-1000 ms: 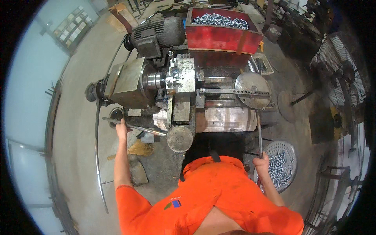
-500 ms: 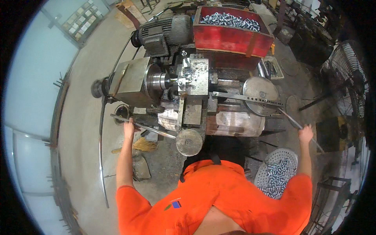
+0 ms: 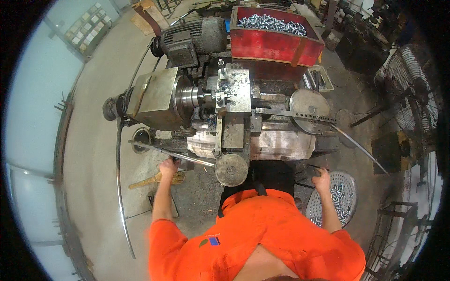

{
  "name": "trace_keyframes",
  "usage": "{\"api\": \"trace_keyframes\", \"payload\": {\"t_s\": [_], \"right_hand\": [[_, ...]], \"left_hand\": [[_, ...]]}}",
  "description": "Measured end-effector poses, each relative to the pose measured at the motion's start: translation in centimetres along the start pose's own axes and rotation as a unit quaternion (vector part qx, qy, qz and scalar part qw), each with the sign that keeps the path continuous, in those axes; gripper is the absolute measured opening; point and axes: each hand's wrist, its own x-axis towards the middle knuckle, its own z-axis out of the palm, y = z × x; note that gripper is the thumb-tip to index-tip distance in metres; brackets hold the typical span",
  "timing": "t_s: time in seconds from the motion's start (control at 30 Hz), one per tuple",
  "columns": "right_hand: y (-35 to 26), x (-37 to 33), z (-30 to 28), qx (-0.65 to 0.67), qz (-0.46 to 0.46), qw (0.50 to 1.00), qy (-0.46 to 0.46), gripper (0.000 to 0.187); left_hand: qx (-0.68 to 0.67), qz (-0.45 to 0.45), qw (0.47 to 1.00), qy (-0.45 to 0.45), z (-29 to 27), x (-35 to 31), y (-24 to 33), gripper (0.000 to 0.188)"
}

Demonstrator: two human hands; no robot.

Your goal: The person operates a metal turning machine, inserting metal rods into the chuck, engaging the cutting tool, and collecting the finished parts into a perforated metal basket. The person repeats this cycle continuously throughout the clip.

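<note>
Floor (image 3: 93,154) | red box (image 3: 265,47): metal pieces (image 3: 272,24) | tray (image 3: 346,181) near right hand (image 3: 321,181): more pieces (image 3: 341,201)

I see the left lever (image 3: 172,153), shiny steel, slanting down to a round plate (image 3: 231,170); the right lever (image 3: 360,147), slanting down-right; small silvery metal pieces (image 3: 343,202), loose on a round perforated tray (image 3: 346,179).

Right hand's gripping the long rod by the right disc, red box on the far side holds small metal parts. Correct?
Not quite: the right hand isn't gripping the long rod by the right disc. The head view shows it apart from the rod, beside the perforated tray. The red box on the far side does hold small metal parts.
</note>
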Motion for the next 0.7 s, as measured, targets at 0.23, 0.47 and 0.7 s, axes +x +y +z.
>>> {"api": "trace_keyframes", "payload": {"t_s": [0.23, 0.47, 0.7], "right_hand": [[-1.9, 1.1, -1.4, 0.053, -0.030, 0.998, -0.026, 0.036], [-13.0, 10.0, -8.6, 0.056, -0.218, 0.973, 0.053, 0.031], [-36.5, 14.1, -6.2, 0.178, -0.466, 0.866, -0.040, 0.036]], "left_hand": [[-0.134, -0.093, 0.986, -0.019, 4.4, -1.4, 3.4, 0.045], [-0.051, -0.030, 0.994, -0.093, 1.0, -1.7, 0.4, 0.046], [-0.291, -0.047, 0.938, -0.181, -3.6, -5.0, -5.7, 0.047]]}}
